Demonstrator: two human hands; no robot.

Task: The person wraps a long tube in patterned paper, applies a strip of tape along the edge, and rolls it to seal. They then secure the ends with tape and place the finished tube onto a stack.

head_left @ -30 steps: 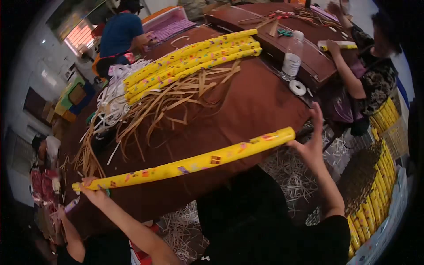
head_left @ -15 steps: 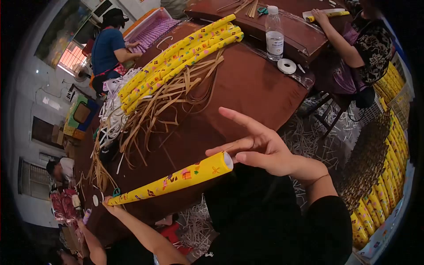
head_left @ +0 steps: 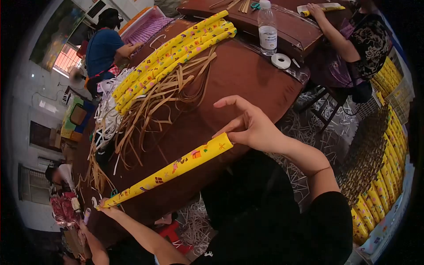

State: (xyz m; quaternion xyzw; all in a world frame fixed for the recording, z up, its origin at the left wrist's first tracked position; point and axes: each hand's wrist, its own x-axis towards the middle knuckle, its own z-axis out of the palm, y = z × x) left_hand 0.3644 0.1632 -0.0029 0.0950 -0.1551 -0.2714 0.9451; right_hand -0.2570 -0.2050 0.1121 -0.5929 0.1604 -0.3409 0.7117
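I hold a long yellow printed paper roll [head_left: 170, 170] by both ends above the brown table [head_left: 247, 84]. My left hand [head_left: 108, 211] grips its far lower-left end. My right hand [head_left: 249, 126] presses on the near end, thumb and lower fingers at the roll's tip, index finger lifted. The roll slants from lower left up to the right, over the table's near edge.
Several finished yellow rolls [head_left: 172, 53] lie at the table's far side beside brown paper strips [head_left: 150, 106] and white strips [head_left: 108, 115]. A water bottle [head_left: 267, 28] and tape ring [head_left: 281, 61] stand right. Other people sit around; stacked yellow rolls [head_left: 386, 176] fill the right.
The roll has swung from lying crosswise to pointing with its right end toward me. My right hand has closed in on that end, fingers curling down from a spread pose.
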